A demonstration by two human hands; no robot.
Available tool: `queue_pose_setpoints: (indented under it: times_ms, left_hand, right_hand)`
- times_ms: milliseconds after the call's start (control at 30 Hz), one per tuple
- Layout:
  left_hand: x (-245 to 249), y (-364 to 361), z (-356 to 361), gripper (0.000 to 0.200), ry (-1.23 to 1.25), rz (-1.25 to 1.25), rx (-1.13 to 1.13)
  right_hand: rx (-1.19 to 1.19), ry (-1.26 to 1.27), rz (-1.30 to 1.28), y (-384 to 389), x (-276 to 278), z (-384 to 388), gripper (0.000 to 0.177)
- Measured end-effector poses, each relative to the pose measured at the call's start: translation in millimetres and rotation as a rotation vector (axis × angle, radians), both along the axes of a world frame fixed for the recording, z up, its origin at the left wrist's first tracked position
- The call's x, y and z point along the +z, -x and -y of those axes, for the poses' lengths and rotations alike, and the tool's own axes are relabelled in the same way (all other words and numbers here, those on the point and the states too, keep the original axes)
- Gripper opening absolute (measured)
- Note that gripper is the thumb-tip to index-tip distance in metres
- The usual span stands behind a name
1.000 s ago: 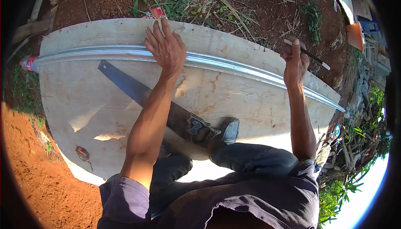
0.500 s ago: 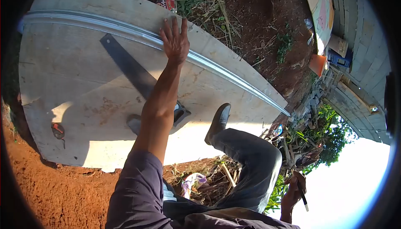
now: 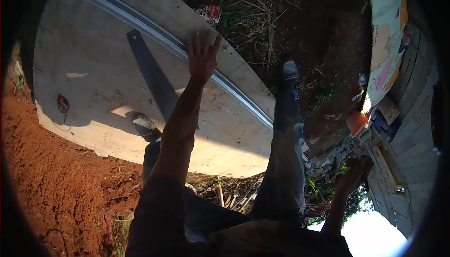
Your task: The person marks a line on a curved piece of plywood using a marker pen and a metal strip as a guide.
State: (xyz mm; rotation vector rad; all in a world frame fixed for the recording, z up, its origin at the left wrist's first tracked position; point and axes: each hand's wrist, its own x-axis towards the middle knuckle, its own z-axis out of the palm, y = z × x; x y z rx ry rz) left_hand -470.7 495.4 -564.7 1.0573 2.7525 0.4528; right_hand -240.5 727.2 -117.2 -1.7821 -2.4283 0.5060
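Red soil is lying bare in the foreground, dry grass straggling over shaded earth beyond. Sun is striking a grey block wall, beside what may be a painted panel; sky is glaring white.

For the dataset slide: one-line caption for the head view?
Left hand spread flat on a metal channel atop a plywood sheet, handsaw beside it; right hand off the sheet.
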Motion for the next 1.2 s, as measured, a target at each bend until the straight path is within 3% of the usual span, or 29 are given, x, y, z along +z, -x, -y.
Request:
queue_pose_setpoints:
  times_ms: [33, 67, 100, 133, 333, 433, 500, 633, 733, 800, 833, 900, 1067, 1200]
  left_hand:
    - [-3.1, 0.7, -5.7, 0.058, 0.042, -0.013, 0.044]
    - [-5.8, 0.8, -7.3, 0.058, 0.049, -0.014, 0.055]
    - [-4.0, -4.8, -4.7, 0.059, 0.063, -0.001, 0.058]
    - [-0.5, -7.5, -3.9, 0.059, 0.118, 0.003, 0.09]
    - [4.2, -3.9, -10.3, 0.061, 0.158, 0.036, 0.086]
    - [4.5, -7.4, -5.2, 0.058, 0.189, 0.086, 0.092]
    - [1.0, -8.1, -6.9, 0.057, 0.178, 0.044, 0.082]
    - [8.5, -6.9, -7.4, 0.047, 0.175, 0.095, 0.076]
    - [11.7, -7.0, -8.8, 0.047, 0.199, 0.083, 0.079]
    - [14.6, -6.0, -9.4, 0.05, 0.222, 0.099, 0.082]
    - [14.7, -8.4, -9.9, 0.051, 0.235, 0.116, 0.086]
    - [15.4, -7.5, -8.8, 0.053, 0.258, 0.162, 0.087]
    - [21.1, -8.0, -8.6, 0.051, 0.187, 0.116, 0.11]
    - [25.9, -8.0, -6.6, 0.053, 0.13, 0.119, 0.12]
  right_hand:
    - [-0.087, 0.084, -0.182, 38.2, -50.2, -14.4, 0.023]
    - [-0.017, 0.185, -0.29, 57.5, -90.4, -27.9, 0.023]
    - [-0.279, 0.304, -0.529, 64.6, -129.6, -33.5, 0.025]
    - [-0.198, 0.595, -0.62, 88.0, -144.5, -31.7, 0.028]
    - [-0.001, 1.078, -0.588, 112.1, -201.5, -44.1, 0.025]
    - [0.006, 1.214, -0.483, 103.7, -209.7, -65.2, 0.029]
    - [0.069, 1.15, -0.447, 108.2, -208.5, -74.7, 0.03]
    - [-0.056, 1.2, -0.446, 109.6, -211.2, -72.2, 0.027]
    - [0.027, 1.249, -0.515, 114.5, -214.4, -71.2, 0.024]
    - [-0.315, 1.338, -0.551, 130.1, -202.5, -66.7, 0.023]
    - [-0.282, 1.333, -0.576, 130.2, -200.3, -69.9, 0.023]
    - [-0.432, 1.668, -0.784, 140.5, -207.5, -75.1, 0.021]
    - [-0.056, 1.928, -0.931, 216.6, -195.7, -72.4, 0.02]
    - [0.047, 2.024, -0.946, 249.7, -174.4, -57.0, 0.019]
